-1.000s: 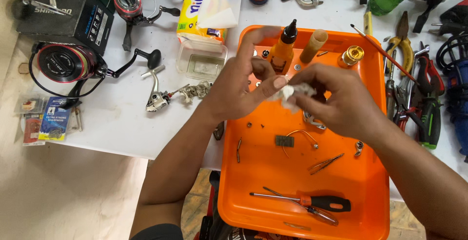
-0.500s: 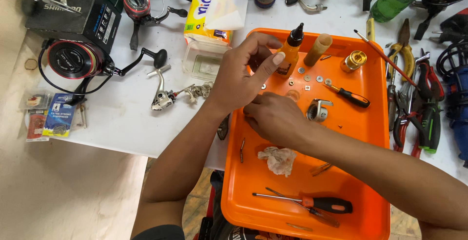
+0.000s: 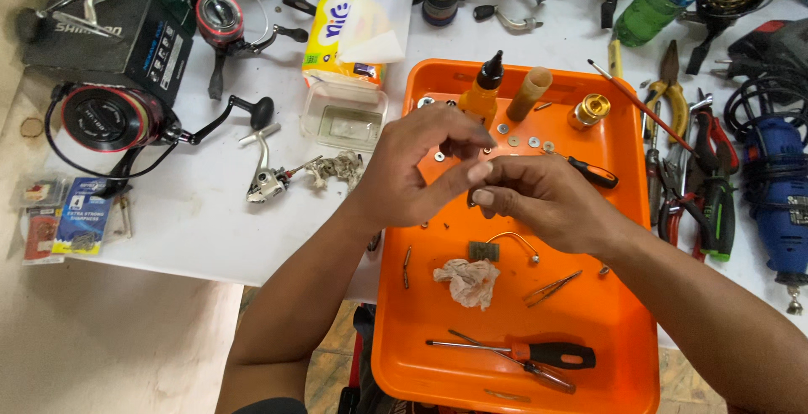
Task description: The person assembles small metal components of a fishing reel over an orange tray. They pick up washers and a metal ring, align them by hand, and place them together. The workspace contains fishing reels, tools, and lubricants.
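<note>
Pinching what seems a tiny part, too small to make out, between the fingertips of the left hand (image 3: 412,170) and right hand (image 3: 539,199), the person does best working low over the orange tray (image 3: 640,338), so a dropped piece lands among the washers (image 3: 530,140)

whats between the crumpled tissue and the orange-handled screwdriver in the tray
Head view: bare orange tray floor between the crumpled tissue and orange-handled screwdriver.

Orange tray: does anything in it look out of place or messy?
A crumpled, stained tissue wad lies mid-tray among loose screws and small silver washers, scattered rather than sorted. The orange plastic tray overhangs the white table's front edge. No spill or damage visible.
</note>
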